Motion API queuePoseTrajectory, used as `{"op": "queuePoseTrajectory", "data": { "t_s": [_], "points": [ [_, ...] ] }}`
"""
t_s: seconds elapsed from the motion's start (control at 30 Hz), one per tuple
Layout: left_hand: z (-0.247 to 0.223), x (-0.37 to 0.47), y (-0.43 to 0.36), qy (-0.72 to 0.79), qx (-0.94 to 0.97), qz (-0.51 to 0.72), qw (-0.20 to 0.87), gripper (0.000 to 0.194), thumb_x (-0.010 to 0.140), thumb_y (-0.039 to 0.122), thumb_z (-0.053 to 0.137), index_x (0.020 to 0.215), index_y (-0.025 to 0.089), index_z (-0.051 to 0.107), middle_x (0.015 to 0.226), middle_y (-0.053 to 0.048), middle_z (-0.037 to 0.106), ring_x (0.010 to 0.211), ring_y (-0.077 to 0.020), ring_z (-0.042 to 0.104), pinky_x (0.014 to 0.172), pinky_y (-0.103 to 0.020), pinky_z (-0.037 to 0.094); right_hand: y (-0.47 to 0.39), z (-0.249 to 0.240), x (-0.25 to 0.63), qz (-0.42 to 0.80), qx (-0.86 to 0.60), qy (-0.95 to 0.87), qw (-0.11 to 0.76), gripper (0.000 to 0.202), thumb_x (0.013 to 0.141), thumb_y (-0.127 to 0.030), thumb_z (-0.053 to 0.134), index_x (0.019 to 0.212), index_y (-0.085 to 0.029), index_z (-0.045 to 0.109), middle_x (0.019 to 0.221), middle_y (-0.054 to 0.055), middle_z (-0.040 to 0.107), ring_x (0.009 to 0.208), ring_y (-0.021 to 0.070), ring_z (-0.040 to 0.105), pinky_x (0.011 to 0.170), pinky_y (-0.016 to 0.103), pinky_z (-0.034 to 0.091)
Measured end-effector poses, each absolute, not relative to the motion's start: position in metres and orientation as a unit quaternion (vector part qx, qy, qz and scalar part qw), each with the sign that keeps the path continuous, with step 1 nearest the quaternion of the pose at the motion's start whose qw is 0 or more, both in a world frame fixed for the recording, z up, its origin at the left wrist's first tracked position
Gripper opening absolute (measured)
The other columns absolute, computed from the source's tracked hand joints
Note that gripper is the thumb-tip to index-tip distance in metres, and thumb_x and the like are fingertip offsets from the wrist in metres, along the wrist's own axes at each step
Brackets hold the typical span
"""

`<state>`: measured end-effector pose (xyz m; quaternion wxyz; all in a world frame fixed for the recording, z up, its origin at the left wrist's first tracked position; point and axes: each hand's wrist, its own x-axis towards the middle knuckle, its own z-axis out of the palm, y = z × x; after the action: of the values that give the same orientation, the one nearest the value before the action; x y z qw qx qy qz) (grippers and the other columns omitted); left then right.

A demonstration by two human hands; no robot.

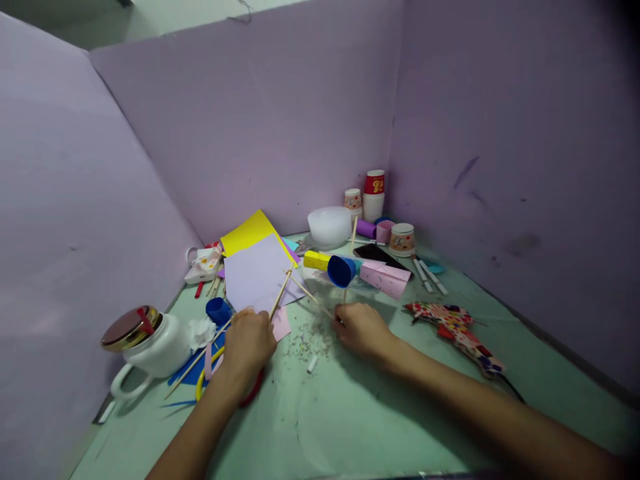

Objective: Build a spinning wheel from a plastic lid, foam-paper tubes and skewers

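My left hand [250, 340] is closed around a thin wooden stick [281, 293] that points up and away. My right hand [364, 330] is closed too, gripping another thin wooden stick [311, 295] that slants up to the left. The two sticks' tips meet or overlap above the table. Just over my right hand is a group of rolled paper pieces: a blue paper roll [341, 272], a yellow paper tube [317, 261] and a pink paper roll [384, 279]. An upright stick runs below the blue roll to my right fingers. Something red, partly hidden, shows beneath my left hand.
To the left stands a white mug [163, 347] with a gold-rimmed lid. Lilac paper [257, 273] and yellow paper [255, 233] lie behind. A patterned glue gun [457, 330] rests at right. At the back are a white bowl [330, 228], paper cups [373, 200] and a phone [380, 257].
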<state>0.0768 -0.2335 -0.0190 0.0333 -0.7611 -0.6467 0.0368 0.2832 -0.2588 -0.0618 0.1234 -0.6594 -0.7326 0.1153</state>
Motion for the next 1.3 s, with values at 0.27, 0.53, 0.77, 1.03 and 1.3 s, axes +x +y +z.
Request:
{"op": "queuePoseTrajectory", "data": {
  "t_s": [0.27,0.53,0.77,1.03,1.3],
  "points": [
    [-0.033,0.062,-0.236,-0.672,-0.739,-0.001,0.051,0.026,0.086,0.029,0.036,0.090,0.015,0.058,0.090,-0.013,0.064,0.085,-0.0261,0.060,0.065,-0.033,0.039,-0.257,-0.071,0.284,0.116,-0.687,-0.704,0.138,0.023,0.083,-0.028,0.050,0.083,-0.015,0.068,0.089,0.013,0.067,0.078,0.0246,0.063,0.061,0.030,0.040],
    [-0.033,0.077,-0.270,-0.551,-0.727,-0.215,-0.347,0.031,0.076,0.042,0.046,0.058,0.018,0.050,0.053,0.001,0.048,0.052,-0.0126,0.046,0.050,-0.022,0.033,-0.273,-0.052,0.245,0.444,-0.496,-0.574,0.477,0.032,0.081,-0.039,0.053,0.098,-0.015,0.065,0.086,0.007,0.067,0.072,0.0170,0.061,0.058,0.026,0.047],
    [-0.050,0.086,-0.285,-0.453,-0.734,-0.204,-0.463,0.038,0.079,0.048,0.045,0.055,0.018,0.044,0.051,0.003,0.038,0.048,-0.0097,0.037,0.044,-0.021,0.030,-0.272,-0.051,0.237,0.586,-0.425,-0.471,0.504,0.039,0.071,-0.043,0.065,0.093,-0.011,0.064,0.065,0.002,0.062,0.049,0.0076,0.052,0.040,0.016,0.038],
    [-0.040,0.092,-0.282,-0.425,-0.743,-0.230,-0.464,0.039,0.080,0.044,0.047,0.051,0.017,0.047,0.043,0.004,0.038,0.042,-0.0077,0.035,0.041,-0.020,0.028,-0.275,-0.038,0.248,0.555,-0.389,-0.523,0.517,0.029,0.072,-0.038,0.065,0.081,-0.011,0.064,0.063,0.002,0.063,0.049,0.0073,0.051,0.042,0.017,0.038],
    [-0.008,0.116,-0.277,-0.347,-0.804,-0.330,-0.353,0.018,0.076,0.026,0.054,0.063,0.016,0.061,0.051,0.004,0.051,0.047,-0.0079,0.044,0.048,-0.019,0.037,-0.292,0.026,0.277,0.275,-0.373,-0.740,0.488,0.014,0.078,-0.025,0.061,0.075,-0.013,0.068,0.062,-0.002,0.060,0.057,0.0079,0.052,0.055,0.019,0.038]
  ]
}}
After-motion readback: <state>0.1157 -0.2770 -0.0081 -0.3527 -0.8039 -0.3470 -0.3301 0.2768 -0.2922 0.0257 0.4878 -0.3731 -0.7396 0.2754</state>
